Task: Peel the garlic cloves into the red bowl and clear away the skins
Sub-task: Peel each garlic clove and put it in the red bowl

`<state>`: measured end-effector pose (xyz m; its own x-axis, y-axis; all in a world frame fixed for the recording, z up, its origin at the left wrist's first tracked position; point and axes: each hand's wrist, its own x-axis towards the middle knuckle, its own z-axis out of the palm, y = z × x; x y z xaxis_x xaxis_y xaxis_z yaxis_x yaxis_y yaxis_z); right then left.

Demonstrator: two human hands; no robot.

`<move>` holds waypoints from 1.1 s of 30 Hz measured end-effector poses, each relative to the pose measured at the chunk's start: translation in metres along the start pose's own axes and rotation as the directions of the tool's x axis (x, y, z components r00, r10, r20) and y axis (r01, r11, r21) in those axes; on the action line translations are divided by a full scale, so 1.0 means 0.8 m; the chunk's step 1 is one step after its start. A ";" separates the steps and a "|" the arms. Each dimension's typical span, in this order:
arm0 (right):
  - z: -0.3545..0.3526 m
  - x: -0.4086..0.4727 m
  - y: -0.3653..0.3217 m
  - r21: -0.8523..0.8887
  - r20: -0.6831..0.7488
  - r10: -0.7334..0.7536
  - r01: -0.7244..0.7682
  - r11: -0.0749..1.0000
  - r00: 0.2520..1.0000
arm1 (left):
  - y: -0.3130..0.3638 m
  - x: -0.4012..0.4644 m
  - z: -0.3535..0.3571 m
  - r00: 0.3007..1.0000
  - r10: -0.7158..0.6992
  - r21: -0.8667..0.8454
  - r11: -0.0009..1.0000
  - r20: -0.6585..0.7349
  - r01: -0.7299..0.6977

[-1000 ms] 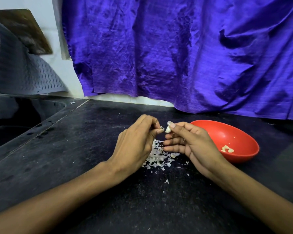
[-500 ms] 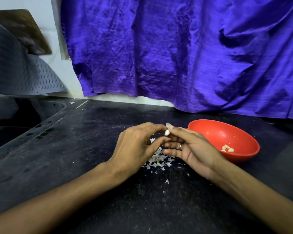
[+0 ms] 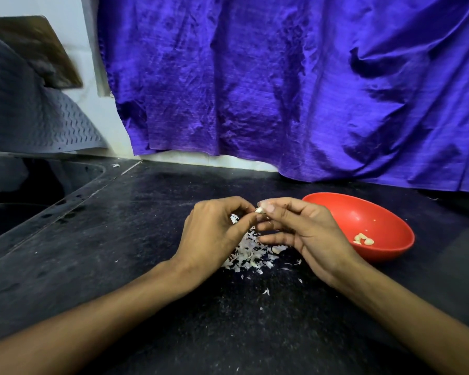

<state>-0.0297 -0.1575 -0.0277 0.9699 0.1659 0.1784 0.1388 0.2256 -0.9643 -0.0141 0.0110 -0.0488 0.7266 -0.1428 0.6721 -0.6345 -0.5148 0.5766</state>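
Your left hand (image 3: pixel 214 231) and right hand (image 3: pixel 303 231) both pinch 1 pale garlic clove (image 3: pixel 259 210) above papery white skins (image 3: pixel 251 255), just left of the glossy round red bowl (image 3: pixel 385 212) holding peeled cloves (image 3: pixel 363 239).

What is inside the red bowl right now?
A few peeled garlic cloves lie low inside the red bowl. The right hand covers its near-left edge, so anything there is hidden.

Garlic clove (image 3: pixel 259 210) pinched between left hand (image 3: pixel 214 234) and right hand (image 3: pixel 306 234), above skin pile (image 3: pixel 251 254); red bowl (image 3: pixel 385 212) just right of pile, holding peeled cloves (image 3: pixel 363 239).
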 end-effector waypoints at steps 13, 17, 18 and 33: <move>-0.001 0.003 -0.002 -0.125 -0.064 -0.121 0.113 0.986 0.991 | -0.001 0.007 -0.005 0.999 -0.038 -0.014 0.999 -0.003 0.038; -0.003 0.004 -0.001 -0.149 -0.076 -0.133 0.121 0.981 0.988 | 0.002 0.005 -0.003 1.000 -0.025 -0.035 0.999 0.014 0.025; -0.003 0.005 -0.001 -0.152 -0.080 -0.136 0.123 0.981 0.987 | 0.003 0.005 -0.003 1.000 -0.022 -0.037 0.999 0.018 0.023; -0.005 0.005 0.004 -0.285 -0.057 -0.301 0.274 0.918 0.952 | 0.011 0.001 -0.005 0.998 -0.010 -0.071 0.997 0.069 0.015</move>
<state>-0.0248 -0.1598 -0.0308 0.8927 0.0352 0.4493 0.4501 -0.0213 -0.8927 -0.0196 0.0095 -0.0413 0.7494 -0.1953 0.6327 -0.6406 -0.4557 0.6180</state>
